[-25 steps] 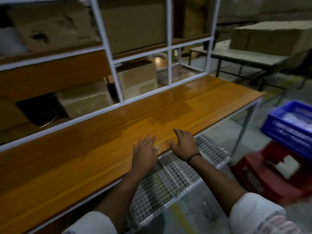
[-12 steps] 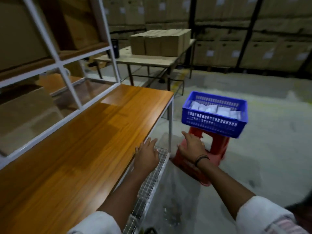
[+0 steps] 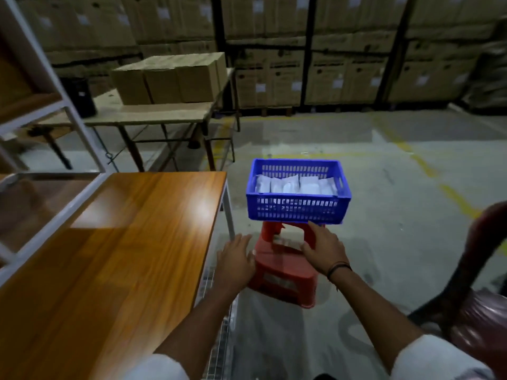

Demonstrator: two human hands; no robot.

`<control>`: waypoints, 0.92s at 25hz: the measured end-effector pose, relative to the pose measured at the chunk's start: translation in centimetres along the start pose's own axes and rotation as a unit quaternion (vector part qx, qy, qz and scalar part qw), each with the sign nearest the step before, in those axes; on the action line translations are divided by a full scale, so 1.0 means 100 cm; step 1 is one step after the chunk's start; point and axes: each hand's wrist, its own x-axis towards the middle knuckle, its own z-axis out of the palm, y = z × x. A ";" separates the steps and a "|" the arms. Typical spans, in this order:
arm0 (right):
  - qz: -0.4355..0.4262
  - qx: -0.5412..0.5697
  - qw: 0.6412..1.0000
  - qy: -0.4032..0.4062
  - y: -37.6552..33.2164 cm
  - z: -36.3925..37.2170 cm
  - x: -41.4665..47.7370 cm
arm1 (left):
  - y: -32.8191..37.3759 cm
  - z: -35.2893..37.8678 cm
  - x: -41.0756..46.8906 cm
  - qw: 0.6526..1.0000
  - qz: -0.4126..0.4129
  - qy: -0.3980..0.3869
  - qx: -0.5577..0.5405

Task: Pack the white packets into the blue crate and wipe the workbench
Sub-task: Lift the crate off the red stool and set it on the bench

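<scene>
A blue slotted crate [image 3: 299,211] stands on a red plastic stool [image 3: 285,281], to the right of the wooden workbench [image 3: 115,259]. Several white packets [image 3: 295,184] lie inside the crate. My left hand [image 3: 236,260] hovers with fingers spread just past the bench's right edge, beside the stool. My right hand [image 3: 323,246] is held out below the crate's front wall, fingers relaxed, with its fingertips near the crate's bottom edge. Neither hand holds anything.
A white metal shelf frame [image 3: 63,111] rises along the bench's left side. Behind it stands a table [image 3: 153,113] with cardboard boxes [image 3: 170,78]. Stacked cartons line the back wall. A dark red chair [image 3: 482,305] is at the right, with concrete floor around the stool.
The view has swung right from the workbench to the crate. Both hands left the bench edge and moved toward the stool and crate, the right hand now close under the crate.
</scene>
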 end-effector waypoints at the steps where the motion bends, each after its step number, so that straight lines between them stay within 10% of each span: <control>1: 0.011 0.003 1.000 0.002 0.006 0.000 0.005 | 0.001 0.003 0.009 1.000 0.007 -0.006 -0.002; 23: 0.184 0.091 0.978 -0.034 0.183 -0.026 0.367 | 0.052 0.095 0.367 0.996 -0.070 -0.054 0.022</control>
